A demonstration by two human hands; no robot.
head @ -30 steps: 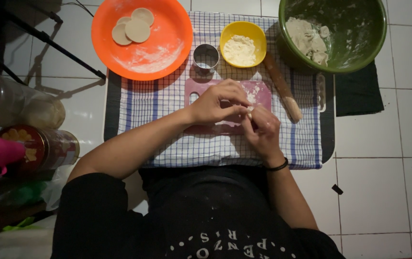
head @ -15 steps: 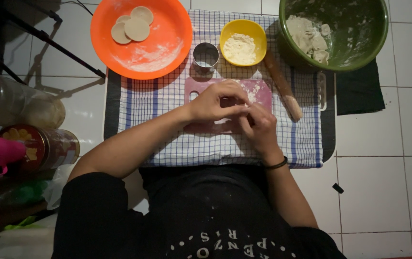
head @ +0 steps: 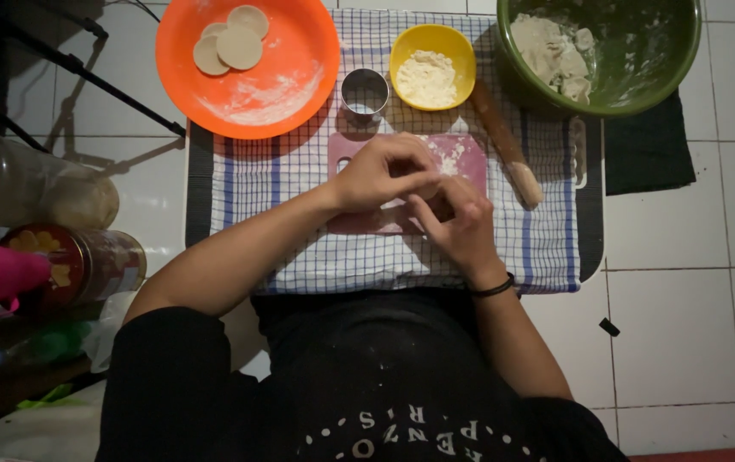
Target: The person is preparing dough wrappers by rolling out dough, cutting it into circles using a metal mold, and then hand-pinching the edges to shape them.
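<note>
A small dough piece, mostly hidden, is pinched between the left hand (head: 382, 174) and right hand (head: 461, 221), pressed together over the pink board (head: 463, 156). Shaping appears underway; placement on the orange plate (head: 299, 51), at 11 o'clock, is judged next.

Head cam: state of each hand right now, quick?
Left hand: fingers curled over the pink cutting board, meeting the right; what it pinches cannot be told.
Right hand: fingers bent against the left; contents hidden.
</note>
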